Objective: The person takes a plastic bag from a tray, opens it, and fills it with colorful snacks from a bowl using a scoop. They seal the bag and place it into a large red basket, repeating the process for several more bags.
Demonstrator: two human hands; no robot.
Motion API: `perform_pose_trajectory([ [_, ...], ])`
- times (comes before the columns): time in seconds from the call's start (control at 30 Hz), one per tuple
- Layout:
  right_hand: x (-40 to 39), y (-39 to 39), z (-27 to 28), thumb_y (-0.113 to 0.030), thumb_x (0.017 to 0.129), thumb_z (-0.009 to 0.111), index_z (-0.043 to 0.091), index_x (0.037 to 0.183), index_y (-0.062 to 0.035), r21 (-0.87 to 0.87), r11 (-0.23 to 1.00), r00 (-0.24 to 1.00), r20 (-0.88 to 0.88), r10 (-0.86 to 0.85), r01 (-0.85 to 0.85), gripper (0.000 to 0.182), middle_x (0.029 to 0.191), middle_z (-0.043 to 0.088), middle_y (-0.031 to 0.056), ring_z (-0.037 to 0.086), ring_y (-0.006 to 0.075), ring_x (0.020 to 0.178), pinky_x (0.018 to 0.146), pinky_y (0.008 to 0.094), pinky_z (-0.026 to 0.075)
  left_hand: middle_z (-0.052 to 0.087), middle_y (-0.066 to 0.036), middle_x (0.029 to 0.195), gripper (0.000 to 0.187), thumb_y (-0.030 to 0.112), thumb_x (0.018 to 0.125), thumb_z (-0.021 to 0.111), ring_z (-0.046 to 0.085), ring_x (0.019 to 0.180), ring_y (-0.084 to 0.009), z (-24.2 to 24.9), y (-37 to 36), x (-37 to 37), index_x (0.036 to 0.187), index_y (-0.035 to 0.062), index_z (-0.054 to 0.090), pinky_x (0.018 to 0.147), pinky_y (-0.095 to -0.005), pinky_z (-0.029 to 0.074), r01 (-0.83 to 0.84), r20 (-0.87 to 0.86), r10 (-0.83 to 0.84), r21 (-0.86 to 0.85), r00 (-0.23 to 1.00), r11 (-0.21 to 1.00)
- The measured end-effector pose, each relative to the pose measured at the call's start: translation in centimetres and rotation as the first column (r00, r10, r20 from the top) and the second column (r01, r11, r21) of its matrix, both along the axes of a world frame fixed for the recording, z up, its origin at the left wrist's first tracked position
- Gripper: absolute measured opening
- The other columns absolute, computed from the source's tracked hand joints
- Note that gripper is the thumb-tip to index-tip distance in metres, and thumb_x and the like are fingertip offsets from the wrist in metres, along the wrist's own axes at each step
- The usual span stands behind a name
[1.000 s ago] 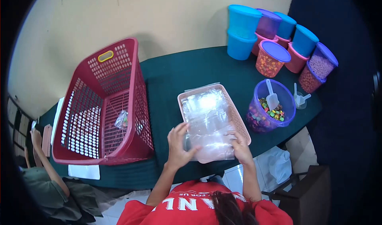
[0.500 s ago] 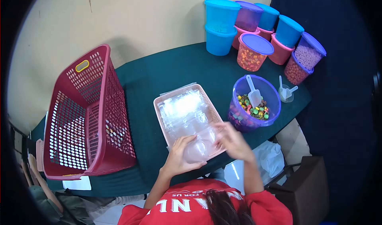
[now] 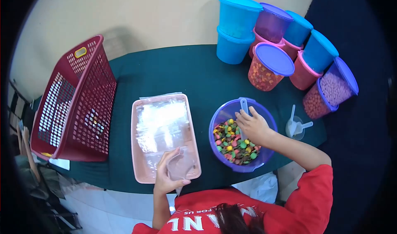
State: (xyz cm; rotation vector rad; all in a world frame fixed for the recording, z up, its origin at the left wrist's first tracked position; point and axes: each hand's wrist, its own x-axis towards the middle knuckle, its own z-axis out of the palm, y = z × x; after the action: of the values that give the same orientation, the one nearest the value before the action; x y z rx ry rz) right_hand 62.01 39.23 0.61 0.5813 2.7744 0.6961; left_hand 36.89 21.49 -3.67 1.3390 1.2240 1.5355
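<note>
A perforated red plastic basket (image 3: 72, 105) is seen at the left of the green-covered table (image 3: 182, 74), with a shallow pink tray (image 3: 140, 174) of glossy clear bags and a round purple tub (image 3: 221, 116) of coloured sweets (image 3: 231, 145) nearer the person. A thin clear bag (image 3: 180, 165) is pinched in the closed left hand (image 3: 167, 176) over the tray's near end. Since half a second ago the right hand (image 3: 252, 126) has been moved from the tray into the tub, where a white scoop (image 3: 244, 108) is gripped; lidded tubs (image 3: 271, 66) are stacked behind.

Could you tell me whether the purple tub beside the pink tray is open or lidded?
Open: the purple tub has no lid, its coloured candies show, and the right hand reaches inside.
</note>
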Motion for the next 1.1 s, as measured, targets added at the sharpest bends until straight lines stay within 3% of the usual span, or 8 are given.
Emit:
perform_pose_trajectory([
  [0.07, 0.5, 1.4, -0.2, -0.015, 0.073, 0.049, 0.056, 0.104, -0.0101, 0.170, 0.984, 0.992, 0.125, 0.035, -0.056, 0.033, 0.107, 0.053, 0.0079, 0.042, 0.0217, 0.109, 0.097, 0.0398, 0.022, 0.051, -0.014, 0.101, 0.083, 0.036, 0.048, 0.079, 0.052, 0.095, -0.0236, 0.2, 0.3, 0.9, 0.114, -0.0018, 0.047, 0.081, -0.0332, 0.041, -0.029, 0.068, 0.032, -0.055, 0.997, 0.998],
  [0.2, 1.3, 2.2, 1.2, -0.019, 0.079, 0.046, 0.055, 0.101, -0.0052, -0.111, 0.987, 0.892, 0.449, -0.056, 0.118, 0.027, 0.090, 0.059, 0.0054, 0.051, 0.0213, 0.097, 0.094, 0.0412, 0.024, 0.052, -0.013, 0.100, 0.080, 0.035, 0.047, 0.079, 0.053, 0.091, -0.0229, 1.0, 1.2, 1.5, 0.112, -0.0013, 0.049, 0.081, -0.0329, 0.041, 0.020, -0.117, -0.023, -0.029, 0.993, 0.999],
  [0.3, 1.8, 3.0, 1.4, -0.019, 0.074, 0.052, 0.050, 0.105, -0.0024, -0.294, 0.932, 0.970, 0.180, -0.165, 0.213, 0.036, 0.081, 0.058, 0.0100, 0.058, 0.0222, 0.075, 0.073, 0.0348, 0.038, 0.052, -0.014, 0.101, 0.082, 0.037, 0.047, 0.078, 0.053, 0.092, -0.0235, 1.6, 1.5, 2.4, 0.113, -0.0016, 0.049, 0.082, -0.0332, 0.040, 0.103, -0.144, -0.113, -0.078, 0.983, 0.992],
  [0.47, -0.2, 3.9, 1.1, -0.019, 0.069, 0.054, 0.048, 0.093, 0.0033, -0.448, 0.876, 0.978, -0.014, -0.208, 0.180, 0.033, 0.085, 0.056, 0.0144, 0.057, 0.0245, 0.080, 0.076, 0.0330, 0.037, 0.051, -0.017, 0.107, 0.086, 0.043, 0.048, 0.075, 0.052, 0.099, -0.0250, -0.1, 1.4, 4.4, 0.112, -0.0070, 0.047, 0.087, -0.0350, 0.038, 0.290, 0.191, -0.267, -0.108, 0.945, 0.951],
  [0.63, -2.1, 4.0, -0.4, -0.014, 0.070, 0.055, 0.046, 0.098, -0.0016, -0.138, 0.986, 0.992, -0.094, 0.082, -0.095, 0.032, 0.080, 0.054, 0.0086, 0.051, 0.0185, 0.080, 0.073, 0.0278, 0.034, 0.042, -0.017, 0.119, 0.095, 0.041, 0.051, 0.077, 0.044, 0.109, -0.0258, 1.8, 1.4, 5.8, 0.121, -0.0072, 0.036, 0.095, -0.0369, 0.031, 0.389, 0.372, -0.297, -0.202, 0.879, 0.899],
  [0.87, -3.7, 1.7, -3.3, -0.013, 0.074, 0.049, 0.042, 0.106, -0.0022, 0.166, 0.984, 0.997, 0.050, 0.061, -0.068, 0.034, 0.071, 0.055, 0.0065, 0.050, 0.0168, 0.074, 0.072, 0.0286, 0.032, 0.043, -0.016, 0.117, 0.091, 0.037, 0.049, 0.078, 0.045, 0.109, -0.0252, 0.9, 0.9, 7.0, 0.121, -0.0033, 0.038, 0.093, -0.0366, 0.034, 0.204, 0.271, -0.156, -0.156, 0.950, 0.967],
  [0.93, -3.8, 1.7, -3.8, -0.014, 0.075, 0.047, 0.042, 0.107, -0.0027, 0.175, 0.980, 0.996, 0.015, 0.089, -0.090, 0.034, 0.070, 0.055, 0.0063, 0.050, 0.0172, 0.073, 0.071, 0.0296, 0.032, 0.044, -0.015, 0.116, 0.090, 0.036, 0.048, 0.078, 0.044, 0.109, -0.0247, 0.5, 1.0, 6.8, 0.120, -0.0010, 0.040, 0.092, -0.0356, 0.034, 0.235, 0.030, -0.234, -0.052, 0.972, 0.971],
  [1.1, -3.2, 2.1, -3.4, -0.013, 0.070, 0.053, 0.041, 0.105, -0.0054, -0.239, 0.961, 0.989, -0.092, 0.120, -0.139, 0.037, 0.070, 0.057, 0.0076, 0.052, 0.0192, 0.075, 0.068, 0.0307, 0.032, 0.045, -0.014, 0.116, 0.089, 0.034, 0.046, 0.080, 0.045, 0.109, -0.0237, 0.6, 1.3, 7.2, 0.119, 0.0011, 0.041, 0.091, -0.0337, 0.034, 0.212, -0.024, -0.213, -0.062, 0.977, 0.975],
])
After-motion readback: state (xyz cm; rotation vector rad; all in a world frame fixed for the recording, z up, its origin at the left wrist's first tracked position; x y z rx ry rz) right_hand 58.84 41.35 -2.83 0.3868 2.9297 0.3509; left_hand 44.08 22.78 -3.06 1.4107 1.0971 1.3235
